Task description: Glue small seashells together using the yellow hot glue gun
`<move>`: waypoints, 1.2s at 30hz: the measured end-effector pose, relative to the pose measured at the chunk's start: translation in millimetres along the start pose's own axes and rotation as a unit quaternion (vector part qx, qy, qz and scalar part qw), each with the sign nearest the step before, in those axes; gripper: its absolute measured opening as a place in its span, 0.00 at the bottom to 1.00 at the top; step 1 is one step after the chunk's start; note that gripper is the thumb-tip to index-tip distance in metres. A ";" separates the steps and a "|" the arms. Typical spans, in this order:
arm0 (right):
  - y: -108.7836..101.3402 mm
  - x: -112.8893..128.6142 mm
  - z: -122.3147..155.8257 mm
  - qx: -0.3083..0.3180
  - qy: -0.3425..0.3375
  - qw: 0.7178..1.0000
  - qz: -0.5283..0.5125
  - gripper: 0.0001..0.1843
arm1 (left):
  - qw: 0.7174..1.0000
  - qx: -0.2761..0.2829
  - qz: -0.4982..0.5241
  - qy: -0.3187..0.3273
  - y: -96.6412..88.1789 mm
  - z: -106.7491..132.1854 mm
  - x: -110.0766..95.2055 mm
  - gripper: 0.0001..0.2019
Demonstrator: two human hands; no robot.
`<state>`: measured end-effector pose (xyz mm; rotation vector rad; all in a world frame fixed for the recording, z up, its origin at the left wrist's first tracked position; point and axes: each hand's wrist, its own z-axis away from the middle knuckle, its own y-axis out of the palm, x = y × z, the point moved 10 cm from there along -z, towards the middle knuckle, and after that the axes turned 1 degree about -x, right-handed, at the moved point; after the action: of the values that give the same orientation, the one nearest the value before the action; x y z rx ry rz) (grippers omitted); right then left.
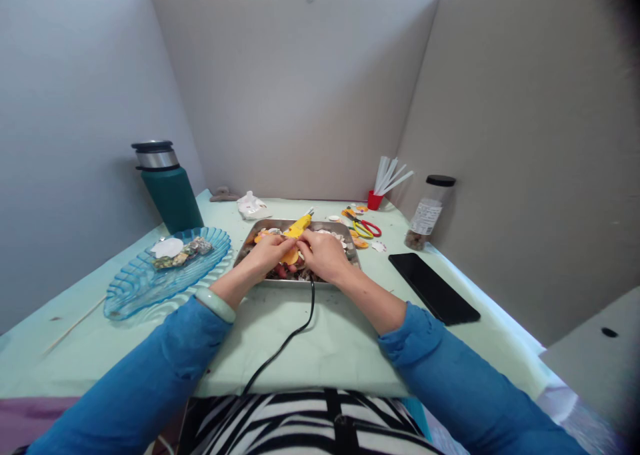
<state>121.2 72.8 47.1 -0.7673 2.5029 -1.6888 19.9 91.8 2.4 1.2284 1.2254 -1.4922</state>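
Both hands are over a metal tray (344, 229) filled with several shells. My left hand (269, 249) pinches an orange shell (289, 257) between thumb and fingers. Right beside it, my right hand (324, 253) is closed around the grip of a yellow glue gun (298, 226), whose nozzle points away toward the tray's far rim. The gun's black cord (295, 331) runs from under my right hand down to the table's near edge. A pale green bangle sits on my left wrist.
A blue glass dish (145, 283) with shells lies at the left, a green flask (167, 188) behind it. On the right are a black phone (433, 287), scissors (367, 227), a red cup of glue sticks (376, 198) and a black-lidded jar (429, 213). Grey partitions enclose the table.
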 end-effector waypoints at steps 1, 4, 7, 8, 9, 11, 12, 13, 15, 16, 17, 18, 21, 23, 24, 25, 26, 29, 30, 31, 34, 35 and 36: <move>0.4 -0.6 0.0 0.001 0.002 1.000 0.001 0.14 | 1.000 0.002 0.004 -0.001 0.4 0.5 -0.1 0.11; 1.6 -2.3 0.1 0.004 0.007 1.000 0.007 0.15 | 1.000 0.005 0.011 -0.006 1.4 2.0 -0.5 0.10; 1.9 -2.7 0.2 0.008 0.012 1.000 0.012 0.15 | 1.000 -0.002 0.006 -0.006 1.2 2.5 -1.0 0.10; 1.8 -2.4 0.1 0.009 0.013 1.000 0.013 0.15 | 1.000 -0.008 0.002 -0.006 0.4 2.3 -1.1 0.10; 1.6 -1.9 0.1 0.010 0.013 1.000 0.012 0.15 | 1.000 -0.013 0.000 -0.005 -0.4 1.9 -1.2 0.10; 1.2 -1.3 -0.1 0.011 0.013 1.000 0.010 0.15 | 1.000 -0.021 -0.004 -0.003 -1.8 0.9 -1.2 0.10; 1.2 -1.5 -0.3 0.012 0.015 1.000 0.009 0.16 | 1.000 -0.023 -0.005 -0.001 -2.1 0.3 -1.4 0.10; 1.4 -2.0 -0.5 0.013 0.018 1.000 0.008 0.16 | 1.000 -0.023 -0.007 0.001 -2.2 -0.4 -1.4 0.10; 2.4 -3.3 -1.0 0.018 0.023 1.000 0.006 0.16 | 1.000 -0.023 -0.016 0.008 -2.5 -1.5 -1.9 0.09; 3.0 -3.9 -1.4 0.019 0.025 0.999 0.004 0.17 | 0.999 -0.023 -0.022 0.013 -2.6 -2.0 -2.3 0.10; 3.3 -4.3 -1.8 0.020 0.025 0.999 0.002 0.17 | 0.999 -0.022 -0.028 0.018 -2.6 -2.3 -2.7 0.10; 3.7 -4.6 -2.3 0.021 0.024 0.999 0.001 0.17 | 0.999 -0.021 -0.034 0.023 -2.6 -2.7 -3.1 0.10; 4.5 -5.4 -3.4 0.023 0.023 0.999 -0.003 0.17 | 0.998 -0.016 -0.045 0.035 -2.5 -3.6 -3.5 0.10; 4.5 -5.2 -3.7 0.025 0.020 0.999 -0.005 0.17 | 0.998 -0.017 -0.049 0.038 -3.0 -4.5 -2.9 0.10; 4.5 -4.9 -3.8 0.026 0.019 0.999 -0.006 0.16 | 0.998 -0.017 -0.050 0.039 -3.2 -5.0 -2.7 0.10; 4.6 -4.3 -3.7 0.027 0.017 0.999 -0.006 0.16 | 0.998 -0.017 -0.050 0.041 -3.3 -5.3 -2.6 0.10; 4.9 -3.8 -3.7 0.029 0.015 0.999 -0.007 0.16 | 0.998 -0.017 -0.050 0.042 -3.3 -5.6 -2.8 0.10; 5.0 -3.1 -3.5 0.028 0.014 0.999 -0.008 0.16 | 0.998 -0.019 -0.040 0.033 -2.8 -4.9 -3.1 0.10; 4.9 -3.0 -3.4 0.025 0.014 1.000 -0.009 0.16 | 0.999 -0.019 -0.029 0.025 -2.4 -4.2 -2.7 0.10; 4.8 -3.2 -3.2 0.023 0.014 1.000 -0.010 0.16 | 1.000 -0.018 -0.013 0.014 -2.2 -3.2 -1.9 0.09; 4.4 -4.9 -2.5 0.017 0.020 1.000 -0.018 0.15 | 0.999 -0.003 0.049 -0.019 1.0 0.0 0.3 0.07; 3.7 -5.7 -2.2 0.013 0.023 0.999 -0.021 0.15 | 0.997 -0.001 0.066 -0.026 1.3 0.8 0.5 0.06; 2.8 -6.4 -1.9 0.008 0.024 0.999 -0.024 0.15 | 0.996 -0.001 0.079 -0.029 1.1 1.3 0.5 0.05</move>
<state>125.1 77.9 43.9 -0.8003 2.5195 -1.7610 20.7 90.3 1.9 1.2415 1.0659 -1.4009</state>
